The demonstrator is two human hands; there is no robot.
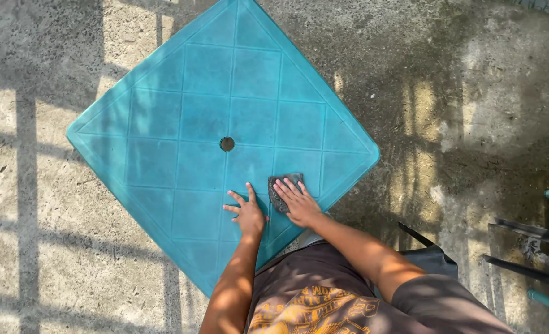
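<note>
A square teal plastic table (181, 124) with a grid pattern and a round hole (227, 144) in its middle stands on concrete, turned like a diamond. My right hand (296, 201) presses flat on a small dark grey scrubbing pad (280, 185) near the table's near-right edge. Beside it, my left hand (247, 210) rests flat on the tabletop with its fingers spread, holding nothing.
Rough concrete ground (51, 247) surrounds the table, with a darker damp patch (460, 74) at the right. Dark and teal bars of furniture (547, 247) lie at the far right edge. A dark object (432, 256) sits by my right arm.
</note>
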